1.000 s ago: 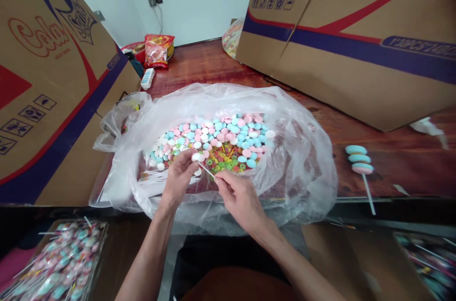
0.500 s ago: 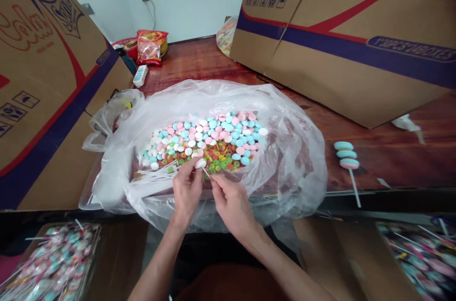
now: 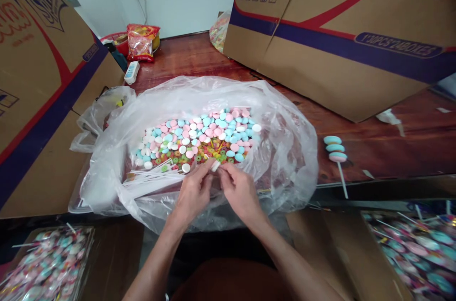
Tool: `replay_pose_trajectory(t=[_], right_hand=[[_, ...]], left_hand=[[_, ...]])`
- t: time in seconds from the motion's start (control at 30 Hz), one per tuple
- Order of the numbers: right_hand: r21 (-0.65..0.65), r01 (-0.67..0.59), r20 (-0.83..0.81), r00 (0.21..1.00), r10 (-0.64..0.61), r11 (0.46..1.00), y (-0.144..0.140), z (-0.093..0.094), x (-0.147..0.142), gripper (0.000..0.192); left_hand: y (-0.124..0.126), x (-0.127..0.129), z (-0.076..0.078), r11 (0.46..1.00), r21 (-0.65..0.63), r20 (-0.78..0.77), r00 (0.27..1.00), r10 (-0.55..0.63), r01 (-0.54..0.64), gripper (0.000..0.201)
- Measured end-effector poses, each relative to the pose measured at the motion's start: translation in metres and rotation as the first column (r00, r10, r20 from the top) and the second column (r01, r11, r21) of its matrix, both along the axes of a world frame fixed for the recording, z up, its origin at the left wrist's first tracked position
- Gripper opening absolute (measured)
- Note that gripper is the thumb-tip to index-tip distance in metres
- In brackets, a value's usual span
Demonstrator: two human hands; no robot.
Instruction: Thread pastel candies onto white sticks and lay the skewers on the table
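Note:
Over the near edge of the candy pile, both my hands meet at a white candy [image 3: 215, 165]. My left hand [image 3: 194, 189] pinches this candy between thumb and fingertips. Close against it, my right hand [image 3: 239, 191] is closed on the thin white stick, which the fingers now mostly hide. Under and beyond the fingers lie pink, blue and white candies [image 3: 210, 125] and small green, red and yellow candy rings [image 3: 213, 149]. Left of my left hand rests a bunch of white sticks [image 3: 153, 176]. All lie inside a clear plastic bag [image 3: 285, 149] with its mouth spread wide.
On the table's right stands or lies a stick with three stacked candies [image 3: 335, 149]. Large cartons rise at left [image 3: 42, 78] and right [image 3: 320, 54]. Lower down are boxes of wrapped lollipops at left [image 3: 50, 258] and right [image 3: 413, 249]. A red candy packet [image 3: 142, 42] sits behind.
The white candy and both hands have come closer together, with the right fingers now up against the candy. The stick that showed between them is now mostly hidden. The view has shifted slightly.

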State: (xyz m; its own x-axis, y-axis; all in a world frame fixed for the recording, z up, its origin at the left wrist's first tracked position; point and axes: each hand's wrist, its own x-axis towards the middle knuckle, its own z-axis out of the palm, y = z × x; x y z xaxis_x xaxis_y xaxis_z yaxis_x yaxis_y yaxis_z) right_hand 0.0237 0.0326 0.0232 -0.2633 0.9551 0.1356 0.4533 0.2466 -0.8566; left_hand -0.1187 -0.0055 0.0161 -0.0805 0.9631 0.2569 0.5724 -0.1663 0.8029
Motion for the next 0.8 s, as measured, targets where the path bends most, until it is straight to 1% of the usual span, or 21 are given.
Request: replay_pose_trajectory(t=[0.07,0.13,0.2,0.27,0.33,0.43,0.5,0.57,0.67,0.73,0.8], right_hand=[[-0.002,0.024,0.041,0.999,-0.024,1.000,0.004,-0.001,0.012,0.025],[0.006,0.048,0.071,0.996,-0.049,0.999,0.005,-0.002,0.021,0.026],[0.012,0.055,0.076,0.995,-0.056,0.998,0.004,-0.004,0.027,0.026],[0.010,0.051,0.063,0.997,-0.051,0.999,0.002,-0.007,0.028,0.026],[0.004,0.048,0.045,0.998,-0.048,0.999,-0.001,-0.009,0.026,0.027],[-0.009,0.050,0.024,0.998,-0.050,0.999,-0.003,-0.011,0.024,0.028],[-0.012,0.045,0.023,0.999,-0.045,0.999,-0.003,-0.012,0.024,0.028],[-0.015,0.042,0.026,0.999,-0.041,0.999,-0.003,-0.011,0.025,0.028],[-0.025,0.041,0.024,0.999,-0.040,0.999,-0.003,-0.011,0.025,0.028],[-0.027,0.033,0.026,0.999,-0.032,0.999,-0.003,-0.010,0.025,0.028],[-0.020,0.023,0.031,0.999,-0.023,1.000,-0.004,-0.009,0.025,0.028]], left_hand=[[0.012,-0.002,0.000,0.998,0.007,-0.088,0.994,0.059,-0.058,0.040],[0.025,-0.006,0.000,0.993,0.040,-0.245,0.963,0.114,-0.108,0.036],[0.037,-0.011,-0.003,0.994,0.053,-0.403,0.909,0.106,-0.093,0.032],[0.045,-0.015,-0.006,0.996,0.046,-0.479,0.873,0.089,-0.077,0.027],[0.049,-0.018,-0.008,0.995,0.045,-0.479,0.872,0.101,-0.091,0.024],[0.048,-0.020,-0.009,0.994,0.052,-0.396,0.912,0.110,-0.097,0.020],[0.046,-0.021,-0.009,0.995,0.064,-0.323,0.942,0.094,-0.078,0.019],[0.045,-0.020,-0.009,0.997,0.062,-0.298,0.953,0.058,-0.041,0.020],[0.046,-0.016,-0.010,0.999,0.044,-0.372,0.928,0.027,-0.011,0.023],[0.046,-0.013,-0.012,0.999,0.048,-0.442,0.896,0.036,-0.016,0.025],[0.046,-0.012,-0.012,0.998,0.061,-0.472,0.880,0.050,-0.023,0.025]])
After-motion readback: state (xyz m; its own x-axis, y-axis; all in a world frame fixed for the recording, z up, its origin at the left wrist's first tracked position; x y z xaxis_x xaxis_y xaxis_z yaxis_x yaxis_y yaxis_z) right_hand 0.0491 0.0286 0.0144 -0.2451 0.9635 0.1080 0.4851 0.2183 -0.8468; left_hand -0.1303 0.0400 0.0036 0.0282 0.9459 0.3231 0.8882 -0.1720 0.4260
